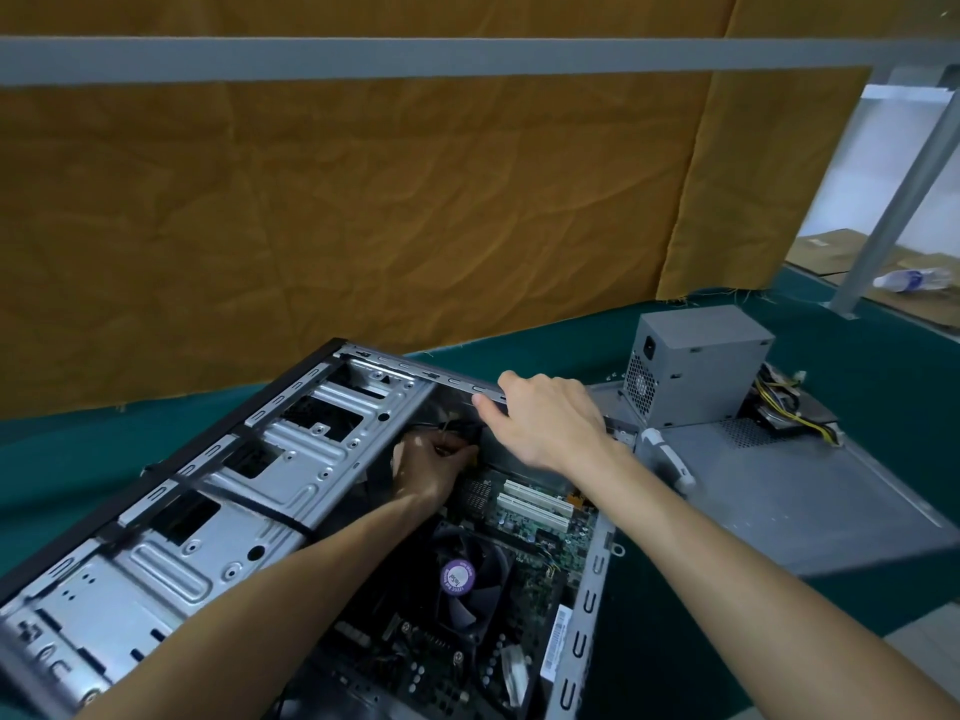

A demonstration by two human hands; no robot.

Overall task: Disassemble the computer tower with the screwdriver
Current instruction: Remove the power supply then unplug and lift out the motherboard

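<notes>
While the right hand point(545, 418) gripped the open grey steel computer tower's point(218, 491) rim at frame centre, the left hand point(428, 467) pinched dark cables point(457, 426) inside; tugging could have torn a connector.

One open computer tower point(332, 517) lies on one green-covered table point(857, 366), with one grey power supply point(696, 366) and one flat grey side panel point(810, 485) beside it, the supply standing on the panel's far end. Two hands are in view, a left hand point(431, 467) inside the case and a right hand point(545, 415) on its far rim. Inside the case I count one cooler fan point(460, 579) and three white expansion slots point(535, 504), though there may be more under the right forearm; one plastic bottle point(911, 279) lies far off at the right.
</notes>
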